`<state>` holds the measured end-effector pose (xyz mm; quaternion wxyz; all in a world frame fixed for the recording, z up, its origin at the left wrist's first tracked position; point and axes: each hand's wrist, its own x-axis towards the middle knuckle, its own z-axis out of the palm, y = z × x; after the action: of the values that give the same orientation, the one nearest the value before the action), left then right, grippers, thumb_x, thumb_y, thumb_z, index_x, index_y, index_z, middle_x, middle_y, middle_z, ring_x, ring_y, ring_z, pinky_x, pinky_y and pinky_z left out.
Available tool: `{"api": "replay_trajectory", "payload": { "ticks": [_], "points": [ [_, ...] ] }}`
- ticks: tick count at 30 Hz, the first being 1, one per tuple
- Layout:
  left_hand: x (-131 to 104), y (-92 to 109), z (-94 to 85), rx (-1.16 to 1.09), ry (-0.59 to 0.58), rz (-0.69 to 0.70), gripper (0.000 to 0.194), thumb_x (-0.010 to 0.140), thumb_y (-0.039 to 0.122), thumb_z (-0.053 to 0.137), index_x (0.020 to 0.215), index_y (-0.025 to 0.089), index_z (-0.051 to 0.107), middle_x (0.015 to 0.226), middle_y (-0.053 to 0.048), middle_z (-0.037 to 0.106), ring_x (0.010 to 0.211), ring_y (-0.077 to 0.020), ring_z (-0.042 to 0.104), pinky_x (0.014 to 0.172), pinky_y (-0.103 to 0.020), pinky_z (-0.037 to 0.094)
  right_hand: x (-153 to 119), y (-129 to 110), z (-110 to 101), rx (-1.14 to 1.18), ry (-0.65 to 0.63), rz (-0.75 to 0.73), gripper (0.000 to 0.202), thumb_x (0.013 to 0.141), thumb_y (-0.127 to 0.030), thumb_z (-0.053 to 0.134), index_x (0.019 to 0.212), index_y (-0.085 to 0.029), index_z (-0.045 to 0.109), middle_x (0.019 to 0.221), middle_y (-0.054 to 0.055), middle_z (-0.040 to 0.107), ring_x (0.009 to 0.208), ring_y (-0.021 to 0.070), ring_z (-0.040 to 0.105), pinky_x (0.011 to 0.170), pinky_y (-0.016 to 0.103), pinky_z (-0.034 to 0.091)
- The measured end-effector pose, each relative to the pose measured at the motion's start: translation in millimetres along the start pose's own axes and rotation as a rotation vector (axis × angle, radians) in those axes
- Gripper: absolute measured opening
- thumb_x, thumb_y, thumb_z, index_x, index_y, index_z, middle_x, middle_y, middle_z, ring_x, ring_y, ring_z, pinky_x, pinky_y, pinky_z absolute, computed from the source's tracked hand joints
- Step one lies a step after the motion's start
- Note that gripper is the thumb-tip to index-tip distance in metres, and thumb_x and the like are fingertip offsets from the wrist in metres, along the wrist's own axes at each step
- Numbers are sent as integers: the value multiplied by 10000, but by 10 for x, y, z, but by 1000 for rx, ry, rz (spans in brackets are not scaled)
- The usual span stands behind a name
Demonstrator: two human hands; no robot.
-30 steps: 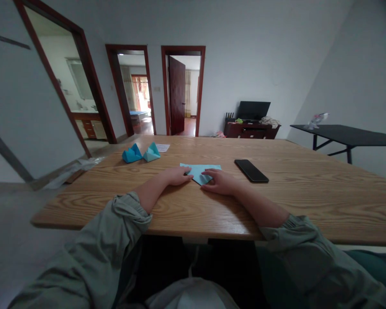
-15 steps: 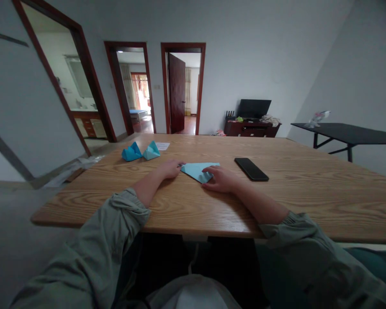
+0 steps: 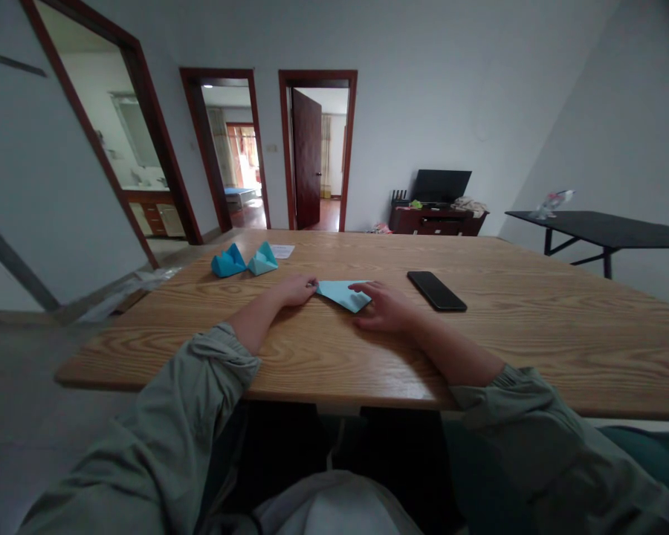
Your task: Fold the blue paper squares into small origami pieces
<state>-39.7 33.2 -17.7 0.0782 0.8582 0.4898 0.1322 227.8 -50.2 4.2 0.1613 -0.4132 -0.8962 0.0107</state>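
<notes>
Left hand pinched a corner of the pale-blue folded paper while the right hand, half open, touched it, best kept light.

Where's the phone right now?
In the head view, the black phone lies flat on the wooden table, just beyond and to the right of the right hand.

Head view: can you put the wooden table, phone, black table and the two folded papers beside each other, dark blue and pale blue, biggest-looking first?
1. Wooden table
2. Black table
3. Phone
4. Dark blue paper and pale blue paper: too alike to rank
</notes>
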Motion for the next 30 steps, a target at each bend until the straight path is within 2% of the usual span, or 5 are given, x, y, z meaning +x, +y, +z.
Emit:
{"api": "replay_trajectory", "payload": {
  "ticks": [3,12,18,25,30],
  "points": [
    [8,-31,-5,-44,1,-5,282,855,314,423,1021,197,619,1034,-46,654,917,-176,581,803,-250,440,5,0,6,-23,11,1,718,685,-406,673,1338,-206,452,1222,116,564,1077,266,524,936,363,364],
    [-46,48,-49,-91,-26,-18,298,866,354,418,1013,187,616,996,-55,660,888,-181,588,784,-255,447,26,-17,48,-46,-12,68,375,860,-441,503,1149,-231,618,1092,78,648,957,211,596,828,283,411],
    [-21,20,-18,-167,22,-52,282,859,327,428,1044,178,580,996,-37,649,878,-159,590,775,-240,456,38,5,46,-63,-4,53,410,952,-429,324,1037,-210,660,983,74,687,883,192,609,782,267,400],
    [-11,4,-19,-218,49,-16,282,859,374,426,946,167,595,941,-45,650,872,-182,594,771,-272,466,46,41,51,-93,37,166,461,964,-442,271,958,-192,658,930,84,691,821,191,600,727,262,383],
    [9,-4,35,-380,91,-5,258,822,318,491,1023,167,548,992,-52,639,866,-150,600,748,-247,484,46,65,50,-80,78,228,490,966,-458,243,945,-189,652,914,90,688,802,195,596,703,265,374]
  ]
}}
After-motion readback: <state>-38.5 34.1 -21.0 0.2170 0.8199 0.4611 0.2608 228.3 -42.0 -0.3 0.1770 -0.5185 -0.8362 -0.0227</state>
